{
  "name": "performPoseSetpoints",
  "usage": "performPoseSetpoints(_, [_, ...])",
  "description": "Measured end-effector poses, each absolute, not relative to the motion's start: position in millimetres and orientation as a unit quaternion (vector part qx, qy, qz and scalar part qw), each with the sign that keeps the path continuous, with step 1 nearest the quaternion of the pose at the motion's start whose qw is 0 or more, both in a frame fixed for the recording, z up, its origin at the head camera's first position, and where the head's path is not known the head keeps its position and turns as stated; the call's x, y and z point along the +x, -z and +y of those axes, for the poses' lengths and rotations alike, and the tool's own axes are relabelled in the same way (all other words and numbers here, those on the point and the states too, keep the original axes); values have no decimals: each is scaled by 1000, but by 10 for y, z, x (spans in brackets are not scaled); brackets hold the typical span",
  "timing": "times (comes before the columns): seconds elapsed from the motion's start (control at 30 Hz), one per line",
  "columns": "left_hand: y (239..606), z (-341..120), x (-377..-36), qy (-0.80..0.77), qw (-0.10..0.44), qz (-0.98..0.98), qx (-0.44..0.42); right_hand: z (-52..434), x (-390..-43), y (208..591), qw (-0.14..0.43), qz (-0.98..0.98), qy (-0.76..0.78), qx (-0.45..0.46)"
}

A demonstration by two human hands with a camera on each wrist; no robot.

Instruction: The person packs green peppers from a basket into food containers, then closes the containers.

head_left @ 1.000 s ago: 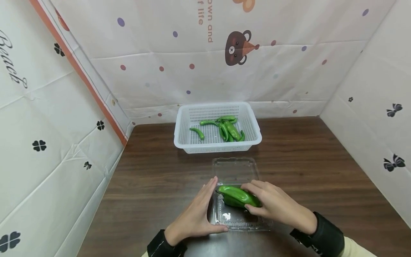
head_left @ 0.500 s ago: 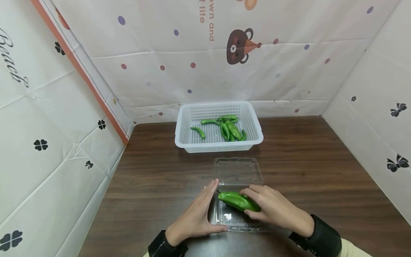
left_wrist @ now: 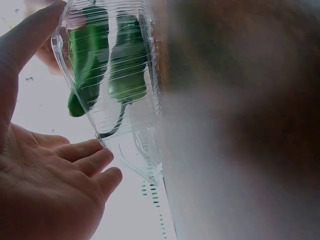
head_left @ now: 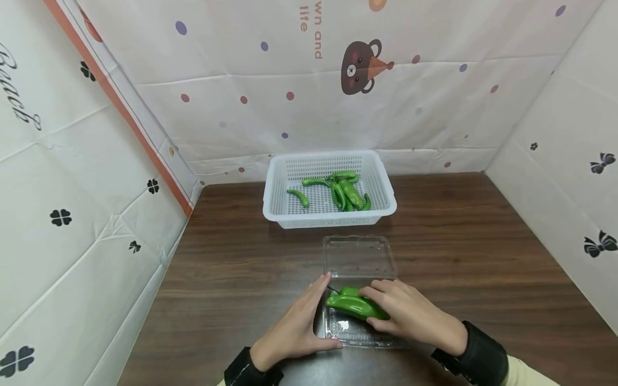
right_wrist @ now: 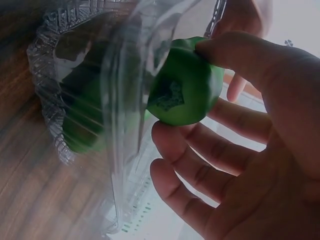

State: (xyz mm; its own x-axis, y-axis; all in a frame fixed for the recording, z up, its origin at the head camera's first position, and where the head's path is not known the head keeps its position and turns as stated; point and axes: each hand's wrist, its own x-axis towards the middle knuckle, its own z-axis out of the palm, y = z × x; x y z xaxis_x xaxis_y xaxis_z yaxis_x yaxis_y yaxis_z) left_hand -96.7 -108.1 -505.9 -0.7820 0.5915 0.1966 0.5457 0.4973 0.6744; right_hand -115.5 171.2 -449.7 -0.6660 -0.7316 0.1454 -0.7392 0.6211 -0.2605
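Note:
My right hand (head_left: 407, 311) pinches a large green pepper (head_left: 354, 306) between thumb and fingers, at the rim of a clear plastic clamshell box (head_left: 359, 338). A second green pepper (head_left: 348, 291) shows just behind it; in the left wrist view this other pepper (left_wrist: 127, 70) lies inside the box with its dark stem toward the left hand. My left hand (head_left: 296, 327) stands at the box's left side, thumb and fingers spread straight, touching its edge. In the right wrist view the held pepper (right_wrist: 187, 90) sits partly over the box wall, its end toward the palm.
Behind the box stands a white perforated basket (head_left: 328, 221) with several green peppers (head_left: 350, 195) inside. The box's lid (head_left: 359, 256) lies folded back toward that basket. Printed cloth walls (head_left: 232, 123) enclose the wooden table (head_left: 232, 236) at the back and sides.
My right hand has lowered the held pepper and drawn it slightly nearer, uncovering the second pepper behind it. My left hand has stayed at the box's side.

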Motion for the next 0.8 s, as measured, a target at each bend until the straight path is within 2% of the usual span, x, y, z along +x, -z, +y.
performPoseSetpoints(0.4, [5067,-1070,-968,-359,5,871,335,1690,-1164,4558,-1,-903,-127,410])
performPoseSetpoints(0.8, [5082,-1074,-980,-365,8,870,331,1669,-1182,4588,-27,-908,-122,401])
